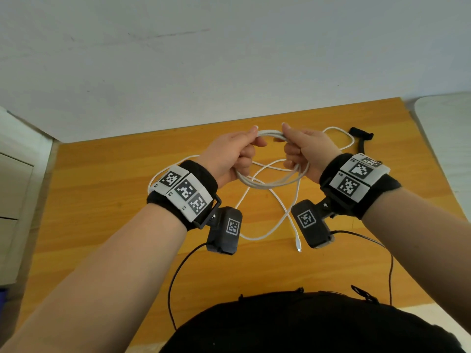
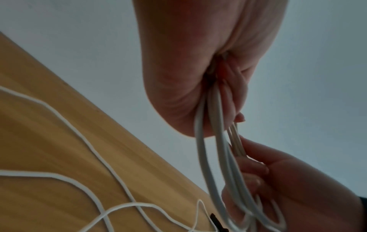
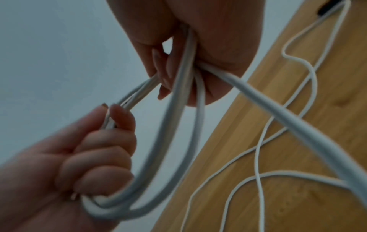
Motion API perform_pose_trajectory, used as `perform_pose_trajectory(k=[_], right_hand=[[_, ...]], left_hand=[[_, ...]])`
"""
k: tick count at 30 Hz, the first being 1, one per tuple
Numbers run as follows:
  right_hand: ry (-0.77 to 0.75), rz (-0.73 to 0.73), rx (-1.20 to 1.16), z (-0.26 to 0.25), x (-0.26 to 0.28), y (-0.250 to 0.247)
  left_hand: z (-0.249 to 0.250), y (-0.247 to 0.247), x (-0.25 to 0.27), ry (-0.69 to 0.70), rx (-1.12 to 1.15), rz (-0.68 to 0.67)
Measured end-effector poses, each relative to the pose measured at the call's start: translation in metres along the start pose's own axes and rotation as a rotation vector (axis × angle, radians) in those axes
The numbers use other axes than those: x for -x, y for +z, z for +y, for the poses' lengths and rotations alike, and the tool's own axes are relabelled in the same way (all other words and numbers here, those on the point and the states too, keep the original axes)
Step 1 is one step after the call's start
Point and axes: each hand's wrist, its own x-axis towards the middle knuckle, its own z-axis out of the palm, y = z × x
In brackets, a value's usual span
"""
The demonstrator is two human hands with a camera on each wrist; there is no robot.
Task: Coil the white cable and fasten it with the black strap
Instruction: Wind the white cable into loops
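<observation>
Both the left hand [image 1: 230, 155] and right hand [image 1: 307, 149] grasp the partly coiled white cable [image 1: 270, 183] above the wooden table [image 1: 102, 200], its slack trailing below, with the black strap [image 1: 362, 137] lying far right.

White cable [image 1: 270, 183] part-coiled, black strap [image 1: 363, 137] apart

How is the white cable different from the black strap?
The white cable is long and thin, and the black strap is short and wider. The cable is partly coiled and held up by the left hand and right hand, while the strap lies untouched on the table. The cable is white and the strap is black. Both are bendy, and loose cable also lies on the table.
</observation>
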Motion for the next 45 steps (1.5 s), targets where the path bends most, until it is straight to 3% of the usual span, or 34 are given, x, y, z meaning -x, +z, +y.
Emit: perform_pose_trajectory(k=[3, 8, 12, 17, 20, 27, 32, 35, 40, 45], right_hand=[[0.042, -0.005, -0.052, -0.003, 0.004, 0.000], [-0.104, 0.154, -0.042, -0.009, 0.000, 0.001], [-0.180, 0.248, 0.180, -0.009, -0.006, 0.002], [-0.232, 0.252, 0.298, 0.000, -0.006, -0.001], [-0.192, 0.224, 0.290, 0.003, -0.005, -0.002], [0.088, -0.020, -0.129, 0.008, 0.001, -0.007], [0.265, -0.094, -0.336, 0.013, 0.004, -0.005], [0.257, -0.006, -0.395, 0.010, 0.003, -0.003], [0.117, 0.142, -0.271, 0.004, -0.002, 0.001], [0.160, 0.005, -0.239, 0.006, 0.000, 0.000]], left_hand=[[-0.006, -0.001, 0.000, 0.007, -0.040, 0.040], [-0.018, 0.012, 0.002, 0.012, -0.097, 0.020], [-0.011, 0.017, 0.005, -0.058, -0.071, -0.042], [-0.006, 0.016, 0.008, -0.163, -0.029, -0.127], [-0.006, 0.014, 0.008, -0.177, -0.012, -0.160], [-0.009, 0.008, 0.004, -0.106, 0.109, -0.063], [-0.011, 0.004, 0.003, -0.099, 0.195, -0.034], [-0.014, 0.008, 0.006, -0.127, 0.236, -0.058], [-0.015, 0.012, 0.007, -0.089, 0.237, -0.084], [-0.011, 0.006, 0.003, -0.037, 0.332, 0.000]])
